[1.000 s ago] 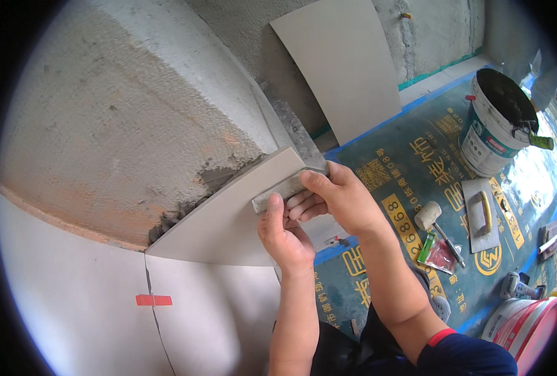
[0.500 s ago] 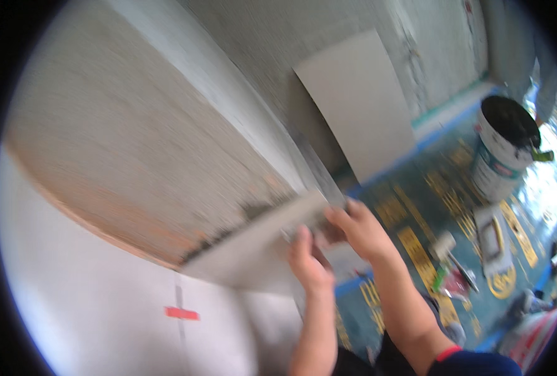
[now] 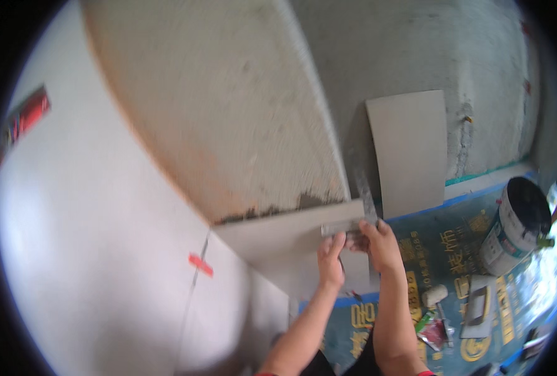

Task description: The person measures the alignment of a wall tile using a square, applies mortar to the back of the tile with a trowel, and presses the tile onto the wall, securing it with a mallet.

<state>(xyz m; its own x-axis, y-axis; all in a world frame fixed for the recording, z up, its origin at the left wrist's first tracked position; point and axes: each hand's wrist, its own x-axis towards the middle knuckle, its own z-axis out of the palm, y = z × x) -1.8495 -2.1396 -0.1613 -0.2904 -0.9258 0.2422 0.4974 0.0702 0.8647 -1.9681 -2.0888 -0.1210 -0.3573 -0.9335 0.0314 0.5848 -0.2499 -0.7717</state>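
A grey wall tile (image 3: 281, 254) is set low on the rough wall, with dark mortar showing along its top edge. Against its outer right corner I hold a metal square (image 3: 338, 229). One arm of the square lies over the tile's face, and the other, blurred, rises past the corner. My left hand (image 3: 332, 260) closes on the square from below, thumb up. Close beside it, my right hand (image 3: 380, 245) grips the square near its bend. Some fingers of both hands are hidden behind one another.
White tiles with a red clip (image 3: 201, 264) cover the left wall. A loose tile (image 3: 410, 153) leans on the back wall. On the covered floor (image 3: 429, 244) are a bucket (image 3: 504, 241), a notched trowel (image 3: 477, 307), a white-headed mallet (image 3: 435, 295) and a red packet (image 3: 433, 333).
My view has swung and levelled, showing more of the left wall. Both hands stay at the tile's outer corner, and the square's short arm now shows plainly across the tile's face.
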